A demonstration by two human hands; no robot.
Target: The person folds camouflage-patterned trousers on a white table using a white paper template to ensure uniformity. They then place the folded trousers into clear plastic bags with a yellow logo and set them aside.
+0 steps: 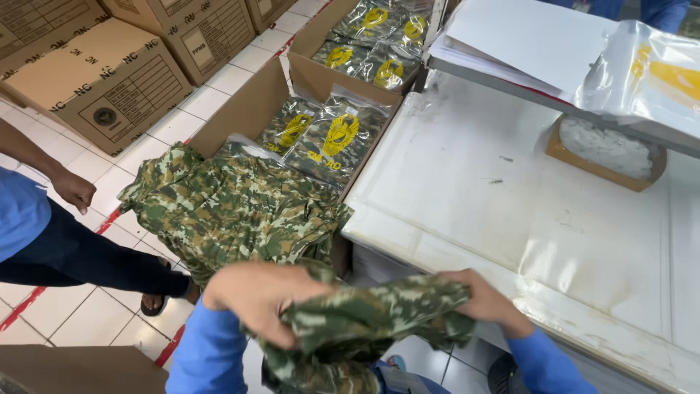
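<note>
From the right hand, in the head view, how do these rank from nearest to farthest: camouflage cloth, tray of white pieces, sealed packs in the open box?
From the right hand:
1. Camouflage cloth, held in it.
2. Sealed packs, up-left in the box.
3. Tray of white pieces, up-right on the table.

Premises present as a garment packing room or warehouse: sealed brown shipping cartons (102,76) stand stacked on a white tiled floor (95,314) marked with red tape lines (109,219), far left. Open cartons (251,102) beside the worn white bench (510,197) hold camouflage garments sealed in clear plastic bags (332,138), with loose camouflage clothing (233,208) heaped at the near carton. At the far right, flat white sheets (525,33) and empty printed bags (649,73) lie on a raised shelf above the bench.
</note>
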